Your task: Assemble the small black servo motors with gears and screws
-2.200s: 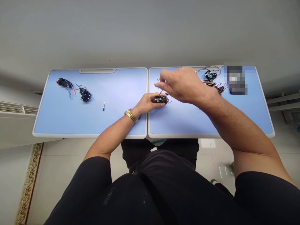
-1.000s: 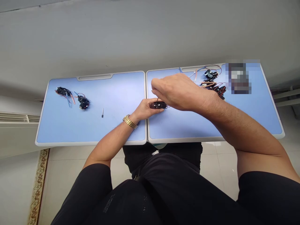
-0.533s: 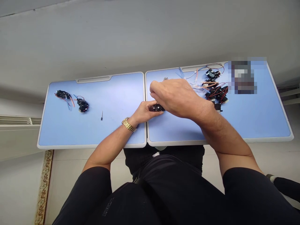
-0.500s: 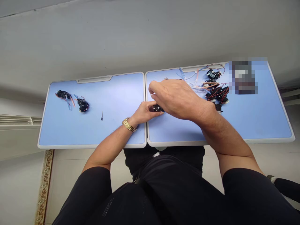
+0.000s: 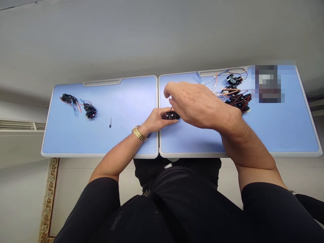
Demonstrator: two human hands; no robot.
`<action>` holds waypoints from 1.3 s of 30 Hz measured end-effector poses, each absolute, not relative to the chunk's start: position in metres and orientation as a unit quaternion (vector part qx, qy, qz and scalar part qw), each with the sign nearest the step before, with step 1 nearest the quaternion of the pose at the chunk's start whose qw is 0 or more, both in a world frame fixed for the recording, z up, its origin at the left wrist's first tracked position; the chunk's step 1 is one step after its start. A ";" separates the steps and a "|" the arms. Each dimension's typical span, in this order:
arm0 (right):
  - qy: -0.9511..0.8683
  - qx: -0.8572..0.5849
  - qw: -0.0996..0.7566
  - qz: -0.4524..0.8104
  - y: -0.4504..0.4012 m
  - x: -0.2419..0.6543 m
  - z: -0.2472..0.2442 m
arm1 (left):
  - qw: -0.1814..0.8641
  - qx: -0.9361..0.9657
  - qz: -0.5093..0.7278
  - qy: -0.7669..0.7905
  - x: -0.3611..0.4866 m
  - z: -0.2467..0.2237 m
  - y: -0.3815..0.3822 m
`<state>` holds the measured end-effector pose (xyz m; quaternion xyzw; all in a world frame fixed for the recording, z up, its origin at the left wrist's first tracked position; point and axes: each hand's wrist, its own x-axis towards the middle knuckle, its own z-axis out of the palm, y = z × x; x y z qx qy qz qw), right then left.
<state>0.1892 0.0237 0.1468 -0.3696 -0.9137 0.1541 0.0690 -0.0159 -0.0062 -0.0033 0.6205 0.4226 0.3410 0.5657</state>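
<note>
Gripping a black part (image 5: pixel 172 115) mid-frame, the left hand (image 5: pixel 157 119) steadies it; the right hand (image 5: pixel 196 104) pinches a thin tool (image 5: pixel 171 108), work seemingly unfinished.

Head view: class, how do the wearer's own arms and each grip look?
Short black sleeves leave both forearms bare. A gold-coloured link band, likely a wristwatch's, circles the left wrist; nothing shows on the right wrist. The left grip and right grip are ungloved.
</note>
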 end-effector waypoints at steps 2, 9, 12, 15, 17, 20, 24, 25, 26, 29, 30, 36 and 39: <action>-0.913 -0.370 0.077 0.155 0.022 0.190 0.146 | 0.560 0.622 0.346 0.424 -0.016 -0.005 -0.006; -0.911 -0.391 0.062 0.118 0.024 0.185 0.143 | 0.571 0.614 0.352 0.415 -0.015 -0.005 -0.005; -0.918 -0.363 0.084 0.133 0.022 0.190 0.142 | 0.568 0.616 0.355 0.414 -0.015 -0.004 -0.005; -0.915 -0.360 0.105 0.145 0.021 0.191 0.140 | 0.557 0.622 0.356 0.419 -0.016 -0.005 -0.005; -0.910 -0.375 0.103 0.141 0.022 0.189 0.139 | 0.554 0.624 0.354 0.423 -0.016 -0.005 -0.006; -0.906 -0.394 0.081 0.127 0.023 0.184 0.141 | 0.563 0.619 0.354 0.418 -0.016 -0.005 -0.006; -0.912 -0.383 0.070 0.129 0.022 0.185 0.146 | 0.567 0.618 0.354 0.414 -0.015 -0.005 -0.005; -0.913 -0.380 0.072 0.131 0.021 0.186 0.146 | 0.565 0.618 0.355 0.415 -0.015 -0.005 -0.005; -0.913 -0.377 0.075 0.134 0.020 0.187 0.147 | 0.564 0.618 0.356 0.417 -0.015 -0.006 -0.005; -0.914 -0.372 0.086 0.140 0.020 0.190 0.146 | 0.564 0.614 0.360 0.419 -0.016 -0.006 -0.005; -0.914 -0.370 0.090 0.143 0.020 0.191 0.145 | 0.565 0.612 0.362 0.418 -0.016 -0.006 -0.005; -0.913 -0.365 0.105 0.149 0.021 0.192 0.143 | 0.571 0.606 0.368 0.414 -0.015 -0.006 -0.005; -0.913 -0.365 0.115 0.141 0.020 0.193 0.142 | 0.579 0.598 0.371 0.411 -0.014 -0.005 -0.005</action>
